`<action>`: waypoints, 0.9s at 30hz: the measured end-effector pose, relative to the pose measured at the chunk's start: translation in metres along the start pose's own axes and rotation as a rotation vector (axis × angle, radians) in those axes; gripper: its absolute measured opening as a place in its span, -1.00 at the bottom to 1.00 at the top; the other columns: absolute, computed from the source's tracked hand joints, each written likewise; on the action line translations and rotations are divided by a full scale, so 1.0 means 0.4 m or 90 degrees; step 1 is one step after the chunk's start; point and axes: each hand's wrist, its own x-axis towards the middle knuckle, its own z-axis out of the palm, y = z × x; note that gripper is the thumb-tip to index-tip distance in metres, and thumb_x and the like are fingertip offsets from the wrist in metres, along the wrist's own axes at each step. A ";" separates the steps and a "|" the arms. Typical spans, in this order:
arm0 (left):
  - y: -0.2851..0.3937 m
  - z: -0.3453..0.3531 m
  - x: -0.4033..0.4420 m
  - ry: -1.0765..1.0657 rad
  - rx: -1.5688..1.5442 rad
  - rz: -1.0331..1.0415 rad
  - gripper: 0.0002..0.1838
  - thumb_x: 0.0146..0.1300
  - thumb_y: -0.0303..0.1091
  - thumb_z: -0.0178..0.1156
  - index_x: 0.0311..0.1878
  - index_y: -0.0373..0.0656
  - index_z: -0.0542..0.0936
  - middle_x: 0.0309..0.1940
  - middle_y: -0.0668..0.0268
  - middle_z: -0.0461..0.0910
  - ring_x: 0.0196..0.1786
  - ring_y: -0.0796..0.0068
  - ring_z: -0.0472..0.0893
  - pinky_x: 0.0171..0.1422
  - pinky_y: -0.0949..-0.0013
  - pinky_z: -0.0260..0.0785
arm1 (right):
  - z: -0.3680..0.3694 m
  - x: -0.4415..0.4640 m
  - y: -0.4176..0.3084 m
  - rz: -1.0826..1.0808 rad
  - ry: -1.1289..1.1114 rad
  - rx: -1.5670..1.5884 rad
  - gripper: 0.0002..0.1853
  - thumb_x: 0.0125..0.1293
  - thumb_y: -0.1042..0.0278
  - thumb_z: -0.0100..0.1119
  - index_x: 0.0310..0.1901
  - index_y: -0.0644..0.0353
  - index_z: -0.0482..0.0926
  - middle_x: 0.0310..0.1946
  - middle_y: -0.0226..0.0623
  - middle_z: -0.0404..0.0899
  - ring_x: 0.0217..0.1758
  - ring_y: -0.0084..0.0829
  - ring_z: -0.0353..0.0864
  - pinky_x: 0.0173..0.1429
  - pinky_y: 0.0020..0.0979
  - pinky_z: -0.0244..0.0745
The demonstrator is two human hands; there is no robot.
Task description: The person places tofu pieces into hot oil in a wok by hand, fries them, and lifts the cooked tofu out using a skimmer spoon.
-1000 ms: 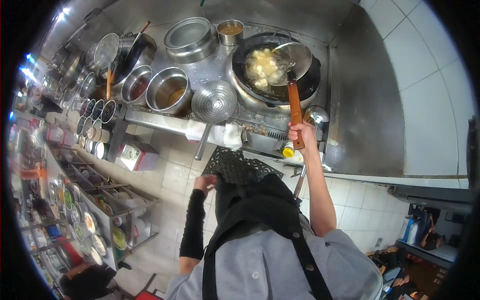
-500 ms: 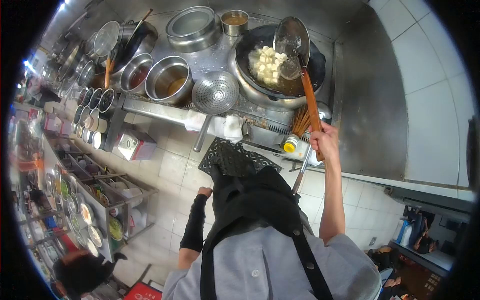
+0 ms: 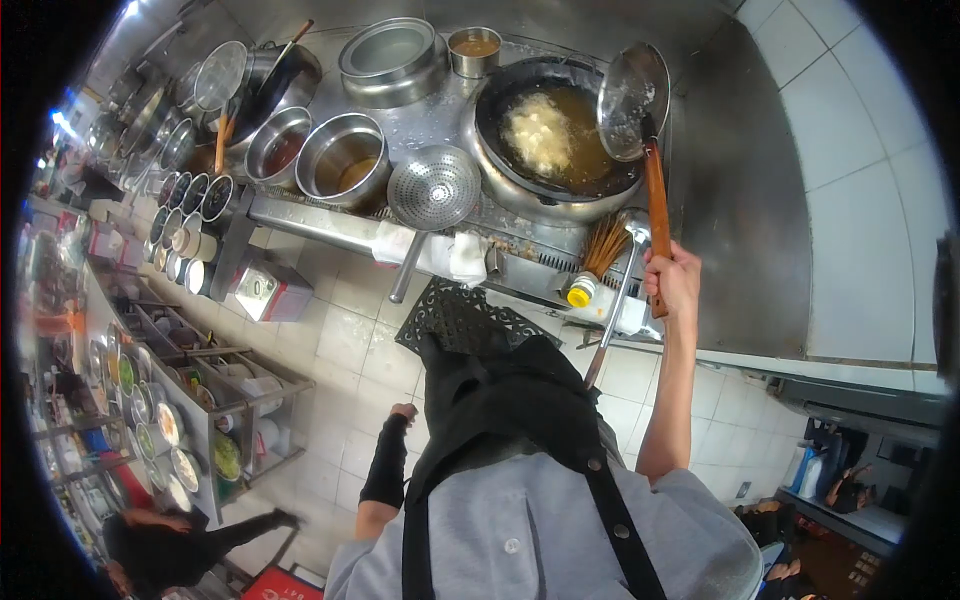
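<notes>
Near the lower end of its wooden handle, my right hand (image 3: pixel 672 280) grips a wire strainer (image 3: pixel 634 105), whose round head is tilted up at the right rim of a wok. The dark wok (image 3: pixel 490 100) holds bubbling oil with pale pieces (image 3: pixel 540 135) bunched at its left side. My left hand (image 3: pixel 405 412) hangs low beside the black apron, its fingers curled; whether anything is in it is too small to tell. A perforated metal ladle (image 3: pixel 434 188) rests at the stove's front edge, its handle sticking out.
Left of the wok stand two metal pots (image 3: pixel 345 165), a large lidded pot (image 3: pixel 390 85) and a small cup (image 3: pixel 474 50). A bamboo brush (image 3: pixel 604 245), a yellow-capped bottle (image 3: pixel 581 291) and a long ladle (image 3: pixel 615 310) lie by the front edge. Another person (image 3: pixel 165 545) is at the lower left.
My right hand has moved right with the strainer, whose head has come out of the oil to the wok's right rim. My left hand has dropped lower.
</notes>
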 end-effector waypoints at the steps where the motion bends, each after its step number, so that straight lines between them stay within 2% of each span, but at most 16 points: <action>1: 0.002 0.000 -0.007 0.004 -0.022 -0.001 -0.73 0.30 -0.21 0.19 -0.06 -0.10 0.70 -0.21 0.23 0.72 -0.23 0.27 0.66 -0.12 -0.09 0.47 | -0.002 0.006 0.010 -0.010 0.012 -0.032 -0.89 0.19 0.69 0.05 -0.30 0.31 0.56 -0.67 -0.45 0.37 -0.72 -0.62 0.27 -0.67 -0.49 0.06; 5: 0.035 0.007 -0.032 0.015 -0.077 -0.002 -0.74 0.29 -0.22 0.18 -0.08 -0.12 0.69 -0.24 0.24 0.71 -0.25 0.28 0.66 -0.14 -0.07 0.46 | -0.042 0.076 0.123 -0.104 0.072 -0.254 -0.92 0.24 0.63 0.11 -0.28 0.28 0.58 -0.63 -0.49 0.38 -0.70 -0.66 0.29 -0.65 -0.54 0.14; 8: 0.047 0.008 -0.019 0.007 -0.072 0.029 -0.75 0.28 -0.22 0.18 -0.10 -0.14 0.69 -0.26 0.24 0.71 -0.25 0.28 0.65 -0.14 -0.05 0.46 | -0.044 0.068 0.161 -0.143 0.105 -0.332 -0.94 0.26 0.60 0.15 -0.28 0.22 0.57 -0.61 -0.51 0.39 -0.69 -0.66 0.30 -0.66 -0.52 0.14; 12: 0.081 0.004 -0.045 0.012 -0.080 0.026 -0.75 0.30 -0.23 0.15 -0.10 -0.14 0.68 -0.27 0.25 0.70 -0.25 0.28 0.65 -0.12 -0.04 0.46 | 0.016 -0.046 0.073 0.070 0.023 -0.036 -0.89 0.21 0.68 0.10 -0.22 0.35 0.52 -0.55 -0.38 0.41 -0.68 -0.60 0.30 -0.65 -0.50 0.15; 14: 0.056 0.006 0.016 -0.010 -0.004 0.092 -0.75 0.31 -0.23 0.13 -0.11 -0.14 0.68 -0.28 0.25 0.70 -0.25 0.27 0.66 -0.11 -0.06 0.46 | 0.026 -0.055 0.071 0.151 -0.027 0.124 -0.84 0.18 0.73 0.07 -0.18 0.44 0.48 -0.51 -0.29 0.42 -0.68 -0.58 0.30 -0.65 -0.50 0.14; 15: 0.043 0.005 0.037 -0.021 0.035 0.123 -0.75 0.32 -0.24 0.11 -0.11 -0.14 0.68 -0.28 0.25 0.70 -0.24 0.27 0.66 -0.11 -0.06 0.46 | 0.033 -0.049 0.088 0.165 -0.032 0.198 -0.76 0.09 0.77 0.05 -0.16 0.47 0.50 -0.46 -0.22 0.46 -0.65 -0.57 0.33 -0.65 -0.49 0.18; 18: 0.069 0.009 -0.023 0.001 -0.052 0.036 -0.74 0.34 -0.24 0.07 -0.11 -0.14 0.68 -0.28 0.25 0.70 -0.23 0.26 0.67 -0.09 -0.08 0.47 | 0.048 0.003 0.145 0.194 -0.096 0.290 -0.75 0.10 0.78 0.02 -0.14 0.49 0.48 -0.44 -0.22 0.46 -0.63 -0.58 0.32 -0.63 -0.51 0.20; 21: 0.066 0.004 -0.026 -0.005 -0.015 0.065 -0.74 0.34 -0.24 0.08 -0.13 -0.14 0.70 -0.28 0.24 0.71 -0.23 0.26 0.68 -0.09 -0.07 0.48 | 0.072 0.071 0.183 0.194 -0.143 0.332 -0.80 0.14 0.73 0.02 -0.16 0.49 0.46 -0.46 -0.30 0.40 -0.61 -0.58 0.29 -0.58 -0.55 0.22; 24: 0.058 -0.003 -0.052 0.023 -0.108 0.054 -0.74 0.33 -0.25 0.08 -0.15 -0.14 0.71 -0.27 0.24 0.72 -0.25 0.27 0.67 -0.08 -0.06 0.48 | 0.079 0.151 0.220 0.228 -0.204 0.358 -0.81 0.15 0.70 0.02 -0.17 0.48 0.45 -0.49 -0.33 0.36 -0.61 -0.59 0.28 -0.57 -0.57 0.22; 25: 0.042 -0.006 -0.029 0.021 -0.047 0.104 -0.74 0.31 -0.26 0.08 -0.17 -0.15 0.71 -0.26 0.24 0.73 -0.26 0.29 0.67 -0.09 -0.04 0.48 | 0.076 0.178 0.232 0.235 -0.226 0.366 -0.81 0.15 0.70 0.02 -0.17 0.47 0.45 -0.49 -0.33 0.36 -0.61 -0.59 0.28 -0.57 -0.57 0.22; 27: 0.022 0.003 -0.006 0.062 -0.144 0.025 -0.76 0.34 -0.27 0.15 -0.16 -0.21 0.71 -0.30 0.24 0.74 -0.31 0.32 0.70 -0.21 -0.01 0.53 | 0.075 0.208 0.232 0.248 -0.246 0.361 -0.78 0.15 0.70 0.03 -0.13 0.48 0.45 -0.48 -0.32 0.36 -0.61 -0.60 0.29 -0.58 -0.56 0.22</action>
